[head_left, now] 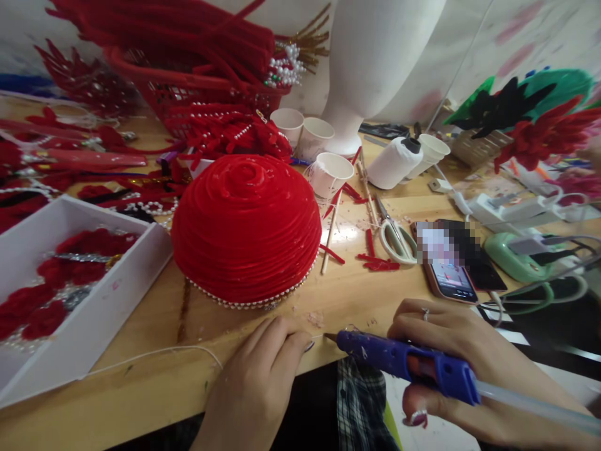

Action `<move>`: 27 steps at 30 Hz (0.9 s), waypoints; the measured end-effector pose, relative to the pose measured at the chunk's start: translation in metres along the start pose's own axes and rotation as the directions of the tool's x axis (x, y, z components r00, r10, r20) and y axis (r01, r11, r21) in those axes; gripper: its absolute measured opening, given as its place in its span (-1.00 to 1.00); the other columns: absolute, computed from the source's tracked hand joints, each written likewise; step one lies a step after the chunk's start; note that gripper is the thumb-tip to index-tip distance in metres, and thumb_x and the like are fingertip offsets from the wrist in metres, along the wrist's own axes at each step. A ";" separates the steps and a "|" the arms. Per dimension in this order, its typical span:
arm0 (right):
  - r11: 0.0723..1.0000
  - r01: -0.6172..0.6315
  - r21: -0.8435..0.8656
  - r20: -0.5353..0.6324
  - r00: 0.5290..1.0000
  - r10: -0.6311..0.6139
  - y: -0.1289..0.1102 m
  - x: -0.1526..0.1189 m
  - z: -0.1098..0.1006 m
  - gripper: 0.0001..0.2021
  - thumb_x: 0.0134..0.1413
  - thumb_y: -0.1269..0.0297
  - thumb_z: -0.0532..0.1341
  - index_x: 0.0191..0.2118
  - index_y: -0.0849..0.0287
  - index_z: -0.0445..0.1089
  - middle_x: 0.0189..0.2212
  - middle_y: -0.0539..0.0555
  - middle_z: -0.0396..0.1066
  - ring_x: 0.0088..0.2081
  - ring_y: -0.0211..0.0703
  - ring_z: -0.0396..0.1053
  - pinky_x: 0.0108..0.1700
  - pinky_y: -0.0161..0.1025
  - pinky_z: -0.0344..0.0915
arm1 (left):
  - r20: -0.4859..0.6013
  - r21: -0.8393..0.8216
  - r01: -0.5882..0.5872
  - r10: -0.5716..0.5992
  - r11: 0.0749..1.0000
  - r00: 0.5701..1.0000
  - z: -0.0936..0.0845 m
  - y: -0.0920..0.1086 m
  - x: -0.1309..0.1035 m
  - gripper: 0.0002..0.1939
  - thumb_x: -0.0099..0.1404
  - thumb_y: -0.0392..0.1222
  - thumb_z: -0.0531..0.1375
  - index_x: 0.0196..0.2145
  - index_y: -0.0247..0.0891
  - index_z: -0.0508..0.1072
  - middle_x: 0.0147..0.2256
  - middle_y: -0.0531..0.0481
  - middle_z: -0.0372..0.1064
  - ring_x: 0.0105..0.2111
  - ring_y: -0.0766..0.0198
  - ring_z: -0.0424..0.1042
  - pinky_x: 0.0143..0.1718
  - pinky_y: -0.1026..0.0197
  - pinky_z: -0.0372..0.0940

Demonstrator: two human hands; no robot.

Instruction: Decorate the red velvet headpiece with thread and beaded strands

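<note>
My right hand (455,341) is wrapped round a blue hot glue gun (399,360), and a clear glue stick (526,404) juts from its rear. The gun's nozzle points left, close to my left fingertips. My left hand (263,363) is closed at the table's front edge, pinching a thin white cord (154,356) that trails left towards the white box. A short bit of the cord shows between the fingertips and the nozzle; whether they touch I cannot tell. Just behind my left hand sits a red velvety dome (246,232) of coiled strips, its lower rim edged with small beads.
At left stands a white box (126,294) with red and silver ornaments. Behind are a red basket (154,94), paper cups (333,172), a thread cone (392,164) and a white mannequin stand (350,125). Scissors (399,241), phones (451,269) and cables lie right.
</note>
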State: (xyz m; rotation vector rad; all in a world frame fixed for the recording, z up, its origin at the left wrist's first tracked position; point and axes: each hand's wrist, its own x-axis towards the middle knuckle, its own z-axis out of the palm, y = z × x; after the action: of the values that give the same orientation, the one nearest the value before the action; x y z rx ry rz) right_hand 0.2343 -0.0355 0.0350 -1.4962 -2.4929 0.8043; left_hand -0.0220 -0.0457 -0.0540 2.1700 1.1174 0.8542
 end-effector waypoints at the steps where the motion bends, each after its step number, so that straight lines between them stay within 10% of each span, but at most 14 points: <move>1: 1.000 0.002 -0.006 -0.016 1.000 -0.002 0.001 -0.001 0.000 -0.39 0.26 -0.36 0.03 -0.42 0.14 0.38 -0.50 0.05 0.31 -0.52 -0.15 0.28 -0.51 -0.23 0.03 | -0.008 0.005 -0.006 0.006 1.000 1.000 0.000 0.001 0.000 -0.77 0.48 -0.39 0.02 -0.06 -0.15 0.39 -0.19 0.04 0.42 -0.17 0.26 0.44 -0.12 0.21 0.38; 27: 0.999 0.038 -0.030 -0.030 0.999 -0.039 -0.002 0.004 -0.005 -0.39 0.30 -0.31 0.02 -0.43 0.17 0.37 -0.52 0.04 0.31 -0.54 -0.18 0.29 -0.51 -0.25 0.06 | -0.020 0.031 -0.031 0.032 0.999 0.999 -0.001 0.000 0.001 -0.80 0.48 -0.38 0.02 -0.10 -0.18 0.40 -0.23 0.04 0.41 -0.22 0.26 0.44 -0.16 0.19 0.40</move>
State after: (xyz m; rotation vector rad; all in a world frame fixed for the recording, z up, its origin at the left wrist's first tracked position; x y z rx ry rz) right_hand 0.2324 -0.0315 0.0397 -1.4530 -2.5135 0.7365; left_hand -0.0224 -0.0448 -0.0528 2.2141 1.1162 0.8799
